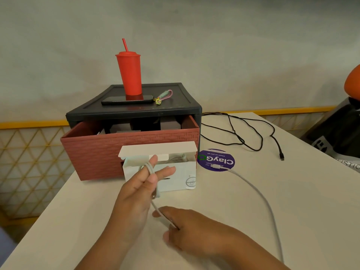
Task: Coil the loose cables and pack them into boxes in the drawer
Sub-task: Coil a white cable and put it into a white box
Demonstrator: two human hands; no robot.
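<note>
Risks first:
- The loop on the left hand [139,191] looks loose; if the right hand [196,228] pulls the white cable [259,193] too tight or slackens it, the turn could slip off and the coil would need restarting
- The long free run trails along the desk [311,211] toward its right edge; its far plug [216,167] rests on the purple sticker [224,153] and may snag the open white box [175,180] as it drags in
- The black cable [243,131] lies loose toward the far right corner, apart from the white one

Fingers:
- Left fingers [153,162] mostly straight and spread, cable looped over one and pinched between two of them
- Right fingers [169,213] closed in a pinch on the cable just below

The box stands against the pulled-out drawer [97,151], flap up, a coiled cable already inside
</note>
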